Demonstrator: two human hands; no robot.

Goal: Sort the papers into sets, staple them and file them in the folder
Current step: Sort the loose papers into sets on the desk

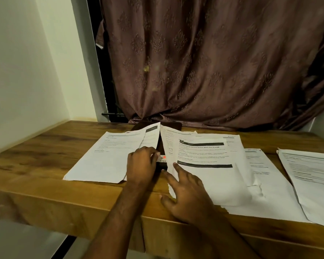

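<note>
Four groups of printed white papers lie across the wooden worktop (36,161): a left stack (105,157), a middle stack (204,165), sheets beneath it (266,184), and a far-right set (310,174) cut off by the frame. Between the two nearer stacks the left hand (141,166) curls its fingers around a small dark object (162,159), mostly hidden, seemingly a stapler. The right hand (187,195) rests spread and relaxed on the middle stack's near-left corner. A patterned brown curtain (213,62) hangs behind.

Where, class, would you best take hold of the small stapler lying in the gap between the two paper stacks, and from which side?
Probably the stapler by its long sides, coming from above: paper stacks flank it closely, and the left hand already curls round its left side.
</note>
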